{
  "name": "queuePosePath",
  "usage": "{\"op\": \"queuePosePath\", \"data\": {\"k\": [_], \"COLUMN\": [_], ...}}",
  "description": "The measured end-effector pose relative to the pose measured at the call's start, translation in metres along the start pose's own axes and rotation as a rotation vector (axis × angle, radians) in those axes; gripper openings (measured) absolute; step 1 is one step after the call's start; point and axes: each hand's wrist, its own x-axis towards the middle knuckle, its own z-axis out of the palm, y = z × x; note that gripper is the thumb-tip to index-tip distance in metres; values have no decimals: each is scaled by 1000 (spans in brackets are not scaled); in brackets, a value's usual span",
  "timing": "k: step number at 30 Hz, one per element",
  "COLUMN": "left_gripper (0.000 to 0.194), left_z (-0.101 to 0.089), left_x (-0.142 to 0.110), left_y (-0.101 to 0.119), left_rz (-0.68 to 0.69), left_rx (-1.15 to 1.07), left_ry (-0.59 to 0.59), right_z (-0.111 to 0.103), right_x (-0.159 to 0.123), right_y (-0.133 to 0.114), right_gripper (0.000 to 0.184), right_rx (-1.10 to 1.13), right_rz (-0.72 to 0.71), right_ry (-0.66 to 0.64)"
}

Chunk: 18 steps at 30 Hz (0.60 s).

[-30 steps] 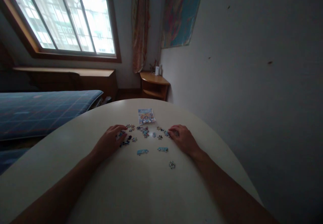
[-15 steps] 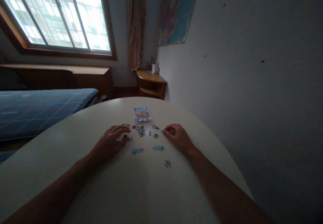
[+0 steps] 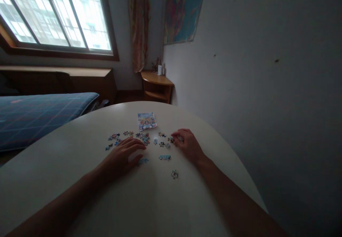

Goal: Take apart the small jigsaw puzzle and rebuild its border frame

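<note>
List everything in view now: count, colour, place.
jigsaw pieces: uncountable, multicoloured, table middle
jigsaw strips: 2, light blue, nearer
printed sheet: 1, blue-orange, beyond pieces
rounded table: 1, white, foreground
plaid mattress: 1, blue, left
glass window: 1, brown-framed, upper left
wooden desk: 1, brown, below window
cloth curtain: 1, orange-pink, beside window
map-like poster: 1, blue-pink, on wall
wall: grey-white, right
corner shelf: 1, brown, beyond table
small items: several, white and dark, on shelf
left hand: 1, bare, by left strip
right hand: 1, bare, pieces' right edge

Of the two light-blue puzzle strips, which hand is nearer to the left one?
Left. The left hand has its thumb at the left end of that strip; the right hand is farther off, to the right of it and farther from the person.
</note>
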Motion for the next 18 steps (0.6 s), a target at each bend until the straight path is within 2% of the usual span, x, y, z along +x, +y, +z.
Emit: {"op": "queuePosePath", "data": {"k": [6,10,15,18], "left_gripper": [21,21,20,20], "left_z": [2,2,1,2], "left_x": [-1,-1,-2,-2], "left_y": [-1,0,0,0], "left_rz": [22,37,48,38], "left_rx": [-34,-38,-30,-43], "left_ry": [-15,-5,-23,-21], "right_z": [0,0,0,-1], "right_x": [-2,-4,-1,0], "right_y": [3,-1,-1,1], "right_gripper": [21,25,31,29], "right_rx": [-142,-149,-169,-194], "right_rz": [-73,-103,18,79], "right_ry": [-86,-149,-84,-93]}}
